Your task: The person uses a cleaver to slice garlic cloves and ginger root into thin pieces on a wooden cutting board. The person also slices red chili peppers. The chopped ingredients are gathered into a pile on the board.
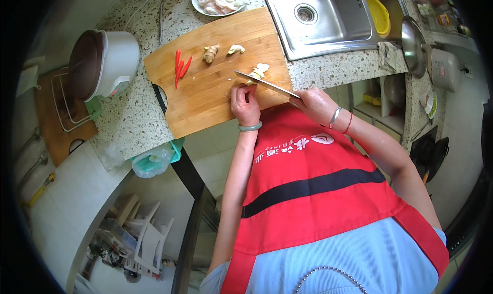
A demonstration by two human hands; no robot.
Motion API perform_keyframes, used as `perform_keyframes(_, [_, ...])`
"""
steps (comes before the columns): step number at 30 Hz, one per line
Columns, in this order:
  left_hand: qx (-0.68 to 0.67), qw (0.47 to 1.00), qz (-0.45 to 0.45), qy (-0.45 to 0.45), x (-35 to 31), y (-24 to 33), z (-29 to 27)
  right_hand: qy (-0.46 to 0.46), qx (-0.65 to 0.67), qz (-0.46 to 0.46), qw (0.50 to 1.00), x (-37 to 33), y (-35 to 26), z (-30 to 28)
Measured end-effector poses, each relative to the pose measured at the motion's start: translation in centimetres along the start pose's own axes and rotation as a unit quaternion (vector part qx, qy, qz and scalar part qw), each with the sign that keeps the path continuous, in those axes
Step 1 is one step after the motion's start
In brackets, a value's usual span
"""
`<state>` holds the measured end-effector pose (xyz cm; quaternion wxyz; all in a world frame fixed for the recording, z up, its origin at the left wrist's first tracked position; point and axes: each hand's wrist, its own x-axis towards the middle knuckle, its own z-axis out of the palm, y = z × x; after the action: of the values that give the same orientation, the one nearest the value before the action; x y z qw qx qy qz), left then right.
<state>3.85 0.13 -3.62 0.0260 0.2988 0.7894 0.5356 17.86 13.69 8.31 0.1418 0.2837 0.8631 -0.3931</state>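
Observation:
A large wooden cutting board (pixel 205 101) lies on the speckled counter. My right hand (pixel 314 105) is closed round the handle of a kitchen knife (pixel 269 85), its blade slanting up and left across the board. My left hand (pixel 245 105) has its fingers curled at the blade's near side, pressed on a small pale piece of ginger (pixel 250 82) that they mostly hide. Pale ginger slices (pixel 261 69) lie just beyond the blade. Farther back sit an unpeeled knob of ginger (pixel 210 53) and a smaller pale piece (pixel 236 49). Several red chilies (pixel 181 69) lie at the board's left.
Behind the board is a plate (pixel 197 6) of pale sliced food. A steel sink (pixel 328 43) is set in the counter at the back right, with a yellow basket (pixel 380 19) beside it. A white rice cooker (pixel 120 58) stands left; a bag-lined bin (pixel 154 160) hangs from the counter's edge.

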Motion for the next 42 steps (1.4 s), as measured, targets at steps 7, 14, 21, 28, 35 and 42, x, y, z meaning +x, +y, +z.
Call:
perform_keyframes(7, [-0.002,1.000,-0.019,-0.010,-0.2,0.1,-0.1,-0.007,-0.007,0.020,1.000,-0.6,-0.1,-0.1])
perform_keyframes(14, [0.005,1.000,-0.003,-0.012,0.1,0.2,-0.2,0.028,0.008,-0.003,1.000,1.5,1.4,3.0])
perform_keyframes(21, [0.009,1.000,-0.007,-0.009,-0.2,-0.1,-0.2,-0.007,0.015,0.004,1.000,0.1,-0.1,-0.1])
perform_keyframes(28, [0.000,1.000,0.003,-0.012,0.0,0.1,-0.3,0.014,0.029,0.009,0.999,1.8,1.1,2.7])
perform_keyframes(35, [0.020,1.000,0.000,-0.021,-0.3,-0.4,-0.3,0.001,0.057,0.010,0.998,1.4,0.2,1.3])
perform_keyframes(42, [0.000,1.000,0.011,-0.017,0.0,0.1,-0.3,-0.037,0.073,0.063,0.995,1.2,0.3,1.2])
